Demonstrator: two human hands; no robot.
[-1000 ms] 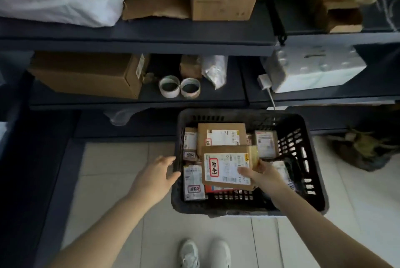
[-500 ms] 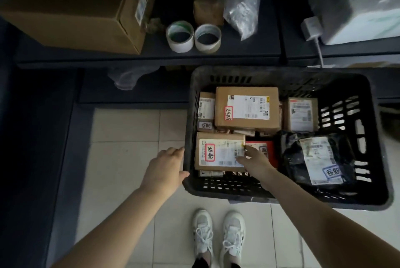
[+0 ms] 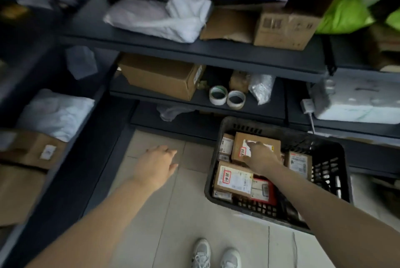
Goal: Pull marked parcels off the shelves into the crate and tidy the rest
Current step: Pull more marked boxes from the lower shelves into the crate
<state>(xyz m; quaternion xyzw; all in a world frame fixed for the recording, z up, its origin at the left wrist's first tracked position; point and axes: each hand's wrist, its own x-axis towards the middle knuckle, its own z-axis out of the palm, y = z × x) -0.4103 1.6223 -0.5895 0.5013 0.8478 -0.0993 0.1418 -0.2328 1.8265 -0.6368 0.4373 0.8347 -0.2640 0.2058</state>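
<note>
Right grip (image 3: pixel 260 156) over crated parcel (image 3: pixel 238 142)

the black slotted plastic crate (image 3: pixel 331 172) holds brown cardboard parcels (image 3: pixel 225 183) bearing white labels (image 3: pixel 240 178) with red-outlined marks. a lime-green bag (image 3: pixel 342 14) lies on dark grey shelves (image 3: pixel 216 53).

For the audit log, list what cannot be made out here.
Head view: label on the large brown cardboard parcel in the black plastic crate, mostly covered by the right hand.
Head view: white label on the brown cardboard box at left, motion-blurred.
Head view: crate's near right corner, behind the right forearm.
</note>
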